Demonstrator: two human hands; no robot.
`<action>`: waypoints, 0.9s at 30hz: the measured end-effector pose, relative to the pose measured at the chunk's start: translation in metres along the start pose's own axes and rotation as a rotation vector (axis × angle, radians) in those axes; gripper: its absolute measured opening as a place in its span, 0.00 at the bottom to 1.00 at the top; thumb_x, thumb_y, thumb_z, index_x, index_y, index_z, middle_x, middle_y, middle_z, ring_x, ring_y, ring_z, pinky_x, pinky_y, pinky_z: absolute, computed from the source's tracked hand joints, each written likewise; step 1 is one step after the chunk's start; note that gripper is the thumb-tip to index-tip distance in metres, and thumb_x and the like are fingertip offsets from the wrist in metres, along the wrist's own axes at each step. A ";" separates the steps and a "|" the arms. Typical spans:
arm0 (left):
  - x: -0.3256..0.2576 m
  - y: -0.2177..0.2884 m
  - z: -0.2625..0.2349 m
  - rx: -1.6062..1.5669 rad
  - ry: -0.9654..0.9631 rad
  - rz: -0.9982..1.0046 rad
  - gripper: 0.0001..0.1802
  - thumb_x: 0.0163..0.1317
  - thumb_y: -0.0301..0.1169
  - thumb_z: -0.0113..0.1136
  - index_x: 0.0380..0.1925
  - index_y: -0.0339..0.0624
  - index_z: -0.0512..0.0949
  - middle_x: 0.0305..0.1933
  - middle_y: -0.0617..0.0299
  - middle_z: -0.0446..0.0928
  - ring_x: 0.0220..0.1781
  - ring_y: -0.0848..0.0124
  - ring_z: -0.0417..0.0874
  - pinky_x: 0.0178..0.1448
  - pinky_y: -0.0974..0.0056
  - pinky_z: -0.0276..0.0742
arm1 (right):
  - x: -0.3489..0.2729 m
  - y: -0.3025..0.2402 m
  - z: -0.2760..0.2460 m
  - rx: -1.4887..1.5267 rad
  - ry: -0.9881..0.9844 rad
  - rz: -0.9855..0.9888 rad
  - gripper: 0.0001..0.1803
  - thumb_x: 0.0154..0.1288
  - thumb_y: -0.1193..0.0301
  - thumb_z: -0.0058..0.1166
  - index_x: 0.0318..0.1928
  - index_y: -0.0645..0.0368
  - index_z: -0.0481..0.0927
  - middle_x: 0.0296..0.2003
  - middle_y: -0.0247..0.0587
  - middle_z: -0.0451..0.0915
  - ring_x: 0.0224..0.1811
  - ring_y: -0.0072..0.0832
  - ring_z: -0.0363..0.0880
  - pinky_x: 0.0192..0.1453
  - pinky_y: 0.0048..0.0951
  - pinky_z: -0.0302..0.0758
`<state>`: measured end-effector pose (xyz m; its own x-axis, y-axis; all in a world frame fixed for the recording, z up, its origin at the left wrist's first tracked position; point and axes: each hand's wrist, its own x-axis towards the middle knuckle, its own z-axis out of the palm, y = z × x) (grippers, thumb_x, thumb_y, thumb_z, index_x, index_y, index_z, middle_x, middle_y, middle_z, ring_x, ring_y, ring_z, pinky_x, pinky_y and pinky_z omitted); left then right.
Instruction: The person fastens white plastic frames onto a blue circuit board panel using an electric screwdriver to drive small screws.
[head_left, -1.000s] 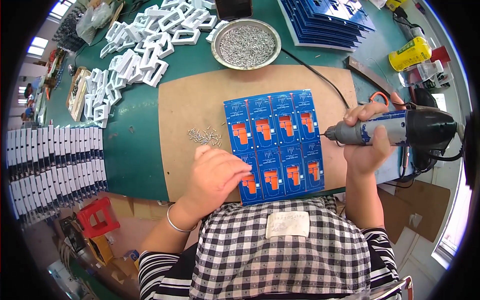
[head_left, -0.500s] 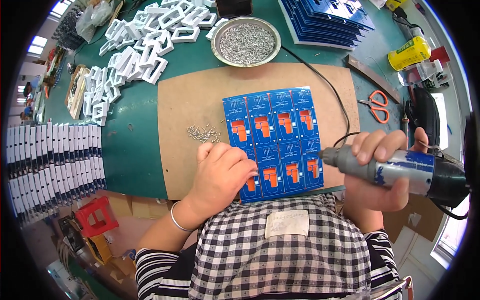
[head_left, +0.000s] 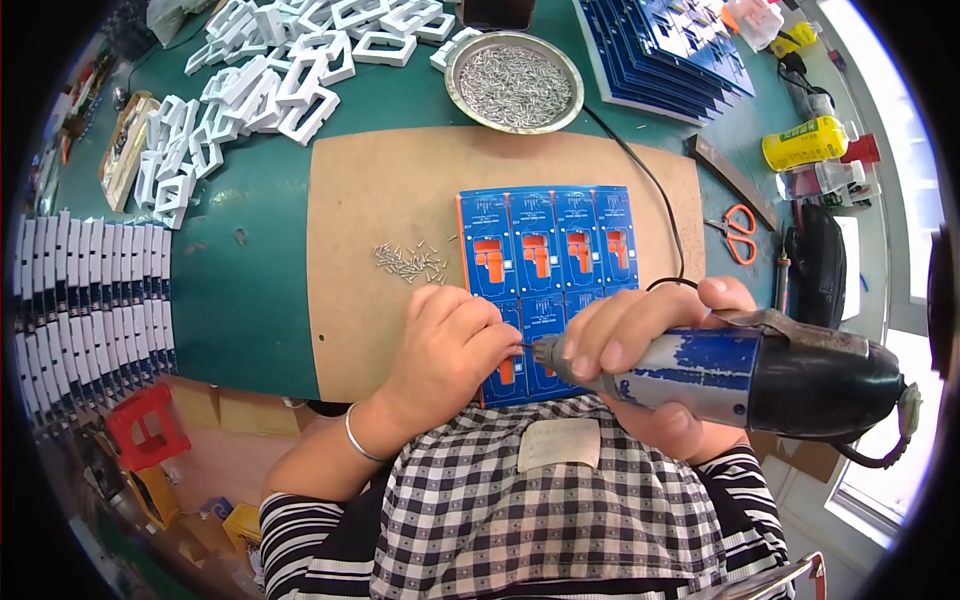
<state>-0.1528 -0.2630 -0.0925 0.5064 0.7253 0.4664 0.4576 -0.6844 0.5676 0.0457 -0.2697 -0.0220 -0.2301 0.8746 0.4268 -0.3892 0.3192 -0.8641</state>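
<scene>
My right hand [head_left: 655, 335] is wrapped round an electric screwdriver [head_left: 700, 372] with a worn blue and grey body and a black rear end. Its tip points left, over the lower part of a blue circuit board panel [head_left: 541, 310] with orange showing through its cutouts. At that tip, the fingers of my left hand [head_left: 445, 340] are pinched together above the panel's lower left part. Whatever they hold is too small and covered to make out. Loose small screws [head_left: 408, 264] lie left of the panel, on a brown board [head_left: 350, 200].
A metal bowl [head_left: 453, 92] full of screws stands behind the brown board. White plastic frames [head_left: 300, 85] are heaped at the far left, with rows of assembled pieces [head_left: 95, 300] nearer. Stacked blue panels [head_left: 650, 70], a metal bar [head_left: 735, 180] and orange-handled scissors [head_left: 740, 235] are on the right.
My right hand has brought the screwdriver left, from beside the panel to my left fingertips. My left hand stays pinched at the panel, and the view has shifted slightly.
</scene>
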 end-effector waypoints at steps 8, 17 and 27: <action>-0.002 -0.001 0.000 -0.054 -0.012 -0.028 0.14 0.39 0.27 0.71 0.30 0.46 0.80 0.33 0.66 0.72 0.38 0.64 0.72 0.43 0.59 0.67 | 0.004 0.010 0.001 -0.026 -0.088 -0.117 0.43 0.51 0.80 0.60 0.64 0.60 0.50 0.37 0.51 0.77 0.37 0.39 0.80 0.46 0.41 0.78; -0.007 -0.002 0.002 -0.099 0.004 -0.084 0.23 0.40 0.34 0.71 0.40 0.44 0.77 0.38 0.62 0.72 0.41 0.62 0.73 0.46 0.57 0.69 | 0.014 0.004 0.006 -0.181 -0.241 -0.082 0.40 0.48 0.83 0.61 0.61 0.55 0.55 0.37 0.50 0.76 0.37 0.37 0.78 0.45 0.38 0.76; -0.007 -0.002 -0.004 -0.092 -0.014 -0.120 0.28 0.41 0.34 0.72 0.45 0.45 0.74 0.41 0.60 0.73 0.43 0.60 0.73 0.48 0.56 0.68 | 0.017 0.002 0.012 -0.104 -0.241 0.060 0.40 0.50 0.85 0.60 0.62 0.55 0.57 0.38 0.51 0.76 0.37 0.35 0.79 0.41 0.32 0.76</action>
<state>-0.1607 -0.2664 -0.0945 0.4622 0.8003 0.3821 0.4471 -0.5823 0.6790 0.0304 -0.2581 -0.0136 -0.4609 0.7846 0.4146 -0.2772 0.3165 -0.9072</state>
